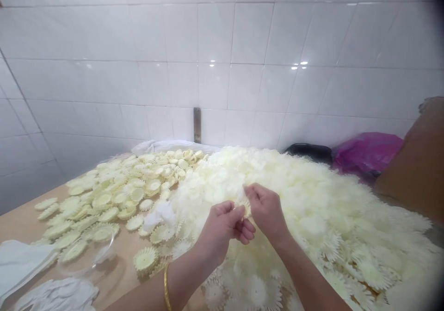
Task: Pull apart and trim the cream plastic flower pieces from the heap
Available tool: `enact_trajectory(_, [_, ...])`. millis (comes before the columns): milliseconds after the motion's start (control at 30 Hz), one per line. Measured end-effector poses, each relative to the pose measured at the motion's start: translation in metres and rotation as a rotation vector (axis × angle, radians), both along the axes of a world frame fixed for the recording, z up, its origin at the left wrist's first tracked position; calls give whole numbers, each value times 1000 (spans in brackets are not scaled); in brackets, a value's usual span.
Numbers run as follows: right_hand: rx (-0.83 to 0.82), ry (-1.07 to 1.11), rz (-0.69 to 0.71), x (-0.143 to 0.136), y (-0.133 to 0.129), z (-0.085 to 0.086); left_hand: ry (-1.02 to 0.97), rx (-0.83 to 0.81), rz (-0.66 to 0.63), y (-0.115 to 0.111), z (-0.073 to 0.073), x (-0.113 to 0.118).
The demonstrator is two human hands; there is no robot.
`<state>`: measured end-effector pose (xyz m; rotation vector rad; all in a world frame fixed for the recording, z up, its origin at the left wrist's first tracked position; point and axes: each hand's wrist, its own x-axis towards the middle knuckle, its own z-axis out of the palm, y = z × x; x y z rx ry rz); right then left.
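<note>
My left hand (227, 227) is closed, its thumb and forefinger pinching a pale yellow petal-edged disc (246, 205). Beside it, my right hand (266, 209) is closed too, fingertips at the far edge of that disc; most of the piece is hidden between the hands. Below and around both hands spreads a large heap of whitish-yellow frilly petal pieces (305, 204). To the left lies a pile of more solid yellow toothed discs (114, 195), some stacked. A small stack of toothed discs (145, 259) stands nearer, left of my left forearm.
On the brown table (123, 278) at left are a clear round plastic dish (86, 267), a crumpled white cloth (57, 296) and a folded white sheet (22, 262). A black object (310, 152), a magenta plastic bag (367, 151) and a brown board (414, 172) stand at back right. A tiled wall (215, 33) rises behind.
</note>
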<state>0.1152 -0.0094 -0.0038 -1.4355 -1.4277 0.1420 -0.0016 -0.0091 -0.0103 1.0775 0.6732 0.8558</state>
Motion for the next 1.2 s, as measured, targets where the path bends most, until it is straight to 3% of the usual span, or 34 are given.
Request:
enact_trajectory(233, [35, 78, -48, -1, -7, 11, -54, 27, 29, -15, 10, -3])
enact_trajectory(400, [109, 353, -370, 41, -13, 28, 69, 50, -80, -40, 22, -24])
enact_trajectory(600, [-19, 3, -243, 47, -5, 23, 104, 52, -44, -14, 13, -25])
enact_trajectory(733, [-1, -178, -308, 43, -2, 19, 23, 38, 39, 3, 12, -11])
enact_trajectory(800, [18, -143, -238, 42, -7, 24, 7, 42, 52, 6, 11, -6])
enact_trajectory(1000, [-157, 38, 275, 25, -24, 41, 2, 91, 82, 14, 4, 3])
enact_trajectory(1200, [-185, -39, 319, 15, -19, 30, 17, 97, 84, 18, -4, 3])
